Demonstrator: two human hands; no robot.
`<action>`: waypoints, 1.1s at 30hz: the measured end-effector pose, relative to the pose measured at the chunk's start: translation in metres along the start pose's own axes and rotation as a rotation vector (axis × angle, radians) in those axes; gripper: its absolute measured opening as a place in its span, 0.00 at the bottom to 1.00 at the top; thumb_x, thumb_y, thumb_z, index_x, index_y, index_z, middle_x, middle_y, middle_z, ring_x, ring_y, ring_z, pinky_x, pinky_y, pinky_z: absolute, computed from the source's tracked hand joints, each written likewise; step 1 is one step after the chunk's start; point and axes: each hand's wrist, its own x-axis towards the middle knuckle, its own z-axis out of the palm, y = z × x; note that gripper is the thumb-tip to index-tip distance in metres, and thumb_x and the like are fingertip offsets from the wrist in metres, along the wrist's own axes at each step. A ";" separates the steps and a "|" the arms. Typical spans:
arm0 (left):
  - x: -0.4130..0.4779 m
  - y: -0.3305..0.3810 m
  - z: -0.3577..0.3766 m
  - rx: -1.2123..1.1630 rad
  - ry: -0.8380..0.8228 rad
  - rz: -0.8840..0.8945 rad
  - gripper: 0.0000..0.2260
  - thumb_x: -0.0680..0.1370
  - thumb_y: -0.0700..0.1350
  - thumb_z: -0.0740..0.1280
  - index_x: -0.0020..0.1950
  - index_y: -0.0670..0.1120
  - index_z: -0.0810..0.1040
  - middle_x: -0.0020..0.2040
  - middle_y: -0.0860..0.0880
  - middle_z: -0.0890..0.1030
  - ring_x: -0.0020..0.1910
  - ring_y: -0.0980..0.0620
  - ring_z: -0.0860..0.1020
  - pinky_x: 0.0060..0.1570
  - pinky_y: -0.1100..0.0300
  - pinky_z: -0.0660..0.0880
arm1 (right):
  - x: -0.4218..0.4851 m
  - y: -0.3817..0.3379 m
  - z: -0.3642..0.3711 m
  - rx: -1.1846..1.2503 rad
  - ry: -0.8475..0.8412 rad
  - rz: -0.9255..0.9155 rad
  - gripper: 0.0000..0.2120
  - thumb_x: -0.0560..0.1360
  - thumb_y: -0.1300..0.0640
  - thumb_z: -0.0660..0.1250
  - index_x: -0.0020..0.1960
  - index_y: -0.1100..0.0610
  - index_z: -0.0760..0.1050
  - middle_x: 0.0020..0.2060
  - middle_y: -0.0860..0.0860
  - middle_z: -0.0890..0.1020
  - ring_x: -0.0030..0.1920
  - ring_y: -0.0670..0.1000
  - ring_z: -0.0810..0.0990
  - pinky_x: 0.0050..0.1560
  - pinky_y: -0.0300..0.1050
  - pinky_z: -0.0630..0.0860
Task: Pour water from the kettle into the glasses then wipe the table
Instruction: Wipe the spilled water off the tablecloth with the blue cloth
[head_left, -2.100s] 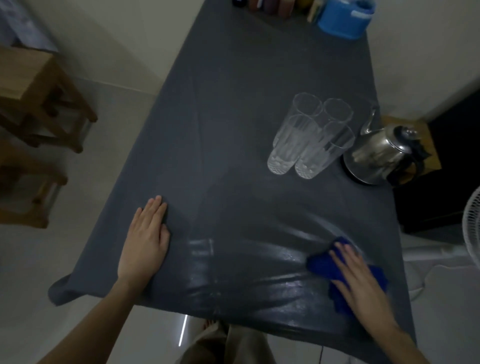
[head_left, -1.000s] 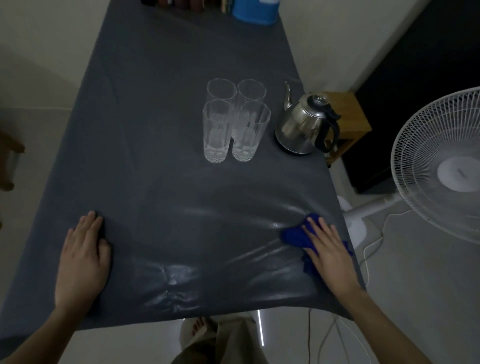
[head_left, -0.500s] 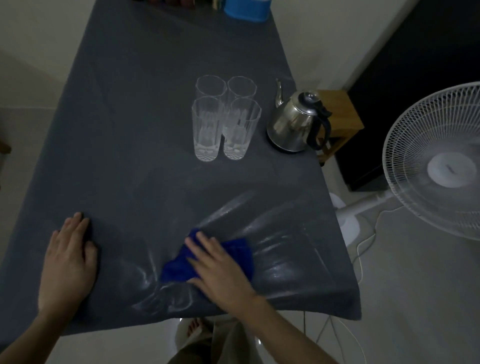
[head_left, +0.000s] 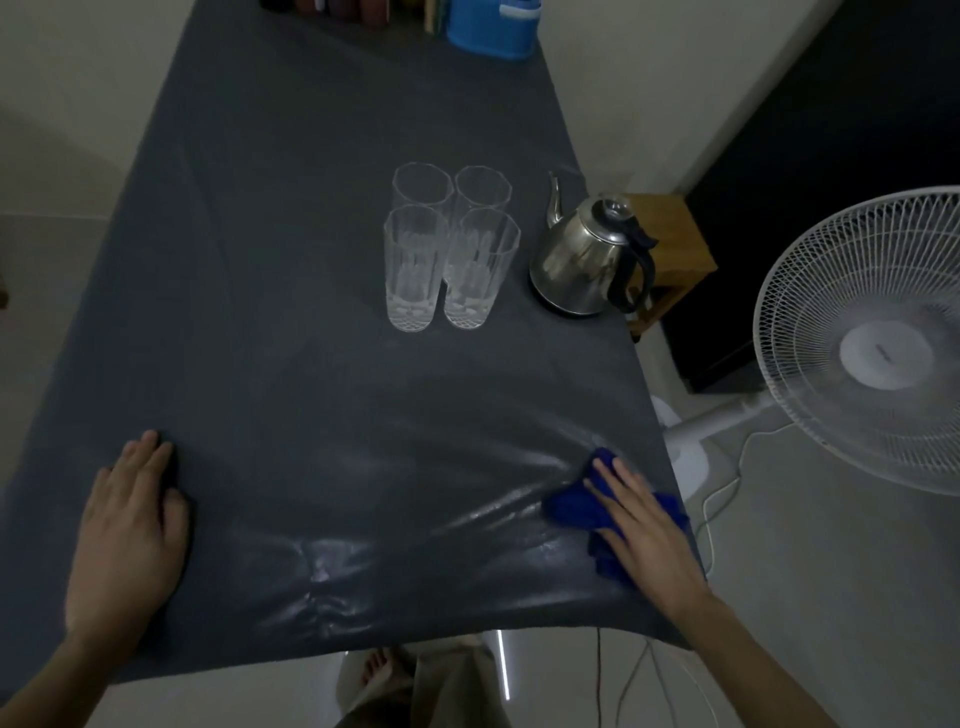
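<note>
While the left hand (head_left: 127, 525) lay flat, fingers together, on the table (head_left: 291, 249), the right hand (head_left: 641, 525), fingers spread, pressed a blue cloth (head_left: 571, 506) near the kettle (head_left: 587, 265).

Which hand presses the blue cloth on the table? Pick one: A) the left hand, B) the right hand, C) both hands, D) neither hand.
B: the right hand lies flat on the blue cloth near the table's right edge, while the left hand rests bare on the tablecloth.
</note>
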 end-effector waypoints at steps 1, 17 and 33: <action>0.000 0.000 0.000 -0.004 0.006 0.004 0.26 0.78 0.51 0.48 0.73 0.40 0.64 0.75 0.41 0.63 0.75 0.42 0.59 0.75 0.50 0.50 | 0.001 -0.004 0.002 0.021 0.006 0.053 0.26 0.77 0.57 0.66 0.73 0.56 0.64 0.75 0.51 0.63 0.76 0.51 0.56 0.71 0.51 0.60; 0.000 0.002 0.001 -0.004 0.031 0.012 0.26 0.78 0.50 0.49 0.72 0.38 0.65 0.74 0.39 0.65 0.74 0.40 0.61 0.75 0.48 0.52 | 0.051 -0.174 0.041 -0.208 -0.019 -0.588 0.26 0.75 0.46 0.61 0.72 0.53 0.67 0.75 0.52 0.64 0.75 0.54 0.58 0.74 0.51 0.54; -0.004 0.008 -0.007 -0.009 0.031 0.004 0.24 0.79 0.48 0.51 0.72 0.38 0.66 0.75 0.41 0.65 0.75 0.44 0.61 0.76 0.58 0.46 | 0.086 -0.028 0.003 0.130 0.143 0.309 0.37 0.79 0.36 0.40 0.72 0.62 0.66 0.73 0.58 0.66 0.75 0.55 0.58 0.74 0.55 0.54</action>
